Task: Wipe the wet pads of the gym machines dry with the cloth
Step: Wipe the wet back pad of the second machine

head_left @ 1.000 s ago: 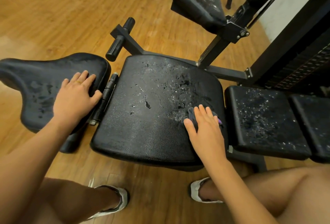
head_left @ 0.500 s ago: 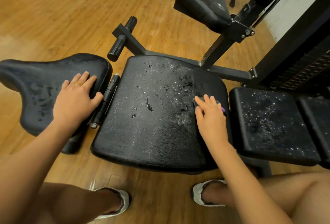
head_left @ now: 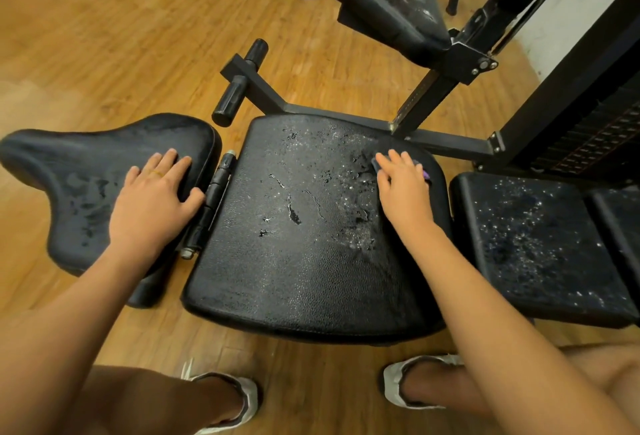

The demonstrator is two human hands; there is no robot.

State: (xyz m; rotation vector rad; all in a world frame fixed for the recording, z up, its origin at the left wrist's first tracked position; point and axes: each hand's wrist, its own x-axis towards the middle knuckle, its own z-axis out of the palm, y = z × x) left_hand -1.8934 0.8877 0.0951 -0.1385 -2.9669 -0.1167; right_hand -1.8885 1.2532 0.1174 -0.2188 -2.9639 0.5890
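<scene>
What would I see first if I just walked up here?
Shiny water drops speckle the big black middle pad, thickest toward its right side. There the right hand presses a mostly hidden cloth on the wet patch, while the left hand rests flat on the saddle-shaped pad at left. The next pad to the right is speckled too.

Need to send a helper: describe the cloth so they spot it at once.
Find the big square pad in the middle, between the saddle-shaped pad and the droplet-speckled bench pad. At its far right corner, the right hand presses the cloth: a small purple-edged scrap, everything around it black.
</scene>
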